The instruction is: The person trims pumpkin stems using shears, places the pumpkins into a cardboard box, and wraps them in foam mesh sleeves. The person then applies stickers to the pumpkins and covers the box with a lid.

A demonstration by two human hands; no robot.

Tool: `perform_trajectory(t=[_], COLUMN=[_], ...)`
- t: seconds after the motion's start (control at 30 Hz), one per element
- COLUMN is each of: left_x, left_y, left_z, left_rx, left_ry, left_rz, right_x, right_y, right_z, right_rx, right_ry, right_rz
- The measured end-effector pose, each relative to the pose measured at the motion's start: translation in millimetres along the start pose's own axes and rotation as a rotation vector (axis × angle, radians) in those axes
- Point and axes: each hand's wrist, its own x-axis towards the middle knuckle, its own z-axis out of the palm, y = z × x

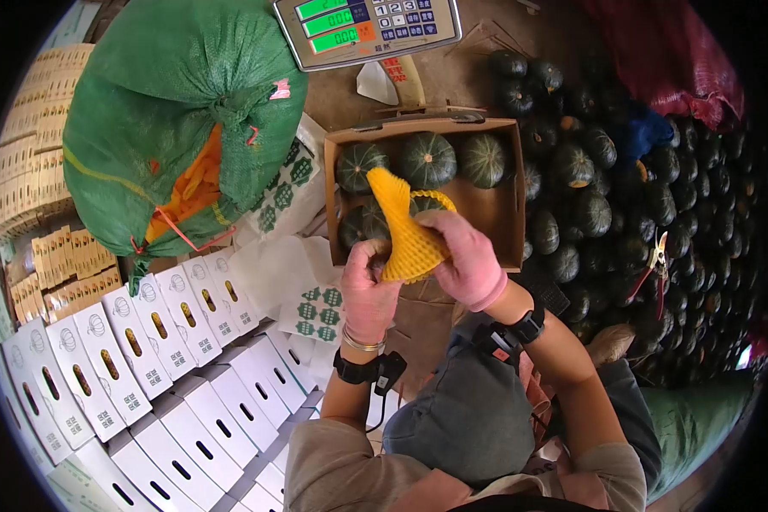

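Note:
A yellow foam net sleeve [414, 243] is stretched between my two gloved hands, above the near edge of an open cardboard box [510, 136]. My left hand [370, 290] pinches its lower left side. On the right, my right hand [464, 260] grips the sleeve's other side, fingers curled round it. One tapered end of the netting sticks up to the left, and a loop of it shows behind. In the box lie several dark green pumpkins, among them one [427, 160] in the back row; the sleeve and hands partly hide the front ones.
A digital scale [367, 30] stands beyond the box. A green woven sack [179, 94] with orange netting sits at left, above rows of white cartons [205, 431]. Many loose pumpkins [593, 213] cover the floor at right, with pruning shears [657, 264] on them.

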Motion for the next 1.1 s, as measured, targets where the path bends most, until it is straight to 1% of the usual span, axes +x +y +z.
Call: perform_trajectory(t=[0.1, 0.2, 0.23, 0.27, 0.33, 0.37, 0.43, 0.47, 0.5, 0.53, 0.57, 0.6, 0.63, 0.67, 0.7, 0.73, 0.8, 0.83, 0.9, 0.93, 0.97, 1.0, 1.03, 1.07, 1.1], left_x=[0, -6, -11, -17, -14, -15, -9, -7, -13, -12, -8, -6, -5, -5, -6, -6, 0, 2, 0, 2, 12, 12, 11, 10, 9], left_y=[-9, -7, -13, -19, -12, -15, -13, -10, -1, -3, -5, -6, -1, -3, -7, -9, -4, -3, -17, -17, -15, -15, -16, -17, -17], left_z=[-9, -21, -26, -31, -42, -35, -30, -27, -18, -15, -13, -10, -2, -4, -7, -10, -13, -16, -33, -41, -50, -55, -59, -60, -49], left_rx=[0.038, 0.083, -0.213, -0.505, -0.722, -0.705, -0.393, -0.235, -0.31, -0.172, -0.035, 0.102, 0.198, 0.21, 0.222, 0.234, 0.002, -0.116, -0.251, -0.316, -0.28, -0.457, -0.626, -0.785, -0.806], left_ry=[-0.12, -0.284, -0.334, -0.32, -0.522, -0.473, -0.565, -0.607, -0.517, -0.468, -0.416, -0.359, -0.228, -0.242, -0.257, -0.272, -0.506, -0.619, -0.909, -1.047, -1.118, -0.888, -0.65, -0.406, -0.235], left_rz=[-0.045, 0.166, -0.056, -0.288, -0.434, -0.361, -0.198, -0.117, -0.223, -0.087, 0.049, 0.187, 0.324, 0.353, 0.381, 0.409, 0.283, 0.218, -0.192, -0.404, -0.305, -0.356, -0.399, -0.435, -0.394], right_x=[3, -1, -9, -20, -22, -26, -34, -38, -39, -38, -40, -36, -32, -31, -37, -40, -38, -35, -29, -26, -25, -25, -30, -29, -26], right_y=[-5, 15, 25, 38, 19, 23, 33, 34, 31, 29, 36, 29, 18, 12, 21, 30, 40, 41, 33, 20, 4, -4, 8, 6, 16], right_z=[2, -13, -19, -21, -33, -35, -36, -31, -23, -16, -7, -7, -9, -9, -8, -7, -10, -15, -28, -31, -32, -32, -29, -24, -21], right_rx=[-0.135, 0.083, 0.675, 1.133, 1.391, 1.342, 1.237, 1.204, 1.168, 1.13, 1.185, 1.112, 1.039, 0.967, 0.852, 0.72, 0.452, 0.455, 0.465, 0.757, 1.049, 1.343, 1.102, 0.765, 0.743], right_ry=[0.148, -0.151, -0.269, -0.266, -0.32, -0.389, -0.52, -0.427, -0.334, -0.242, -0.164, -0.2, -0.236, -0.269, -0.285, -0.303, -0.337, -0.404, -0.535, -0.543, -0.541, -0.53, -0.759, -0.847, -0.821], right_rz=[0.085, -0.007, 0.371, 0.498, 0.67, 0.65, 0.61, 0.599, 0.587, 0.575, 0.429, 0.452, 0.473, 0.494, 0.468, 0.366, 0.162, 0.194, 0.261, 0.409, 0.557, 0.706, 0.738, 0.709, 0.673])
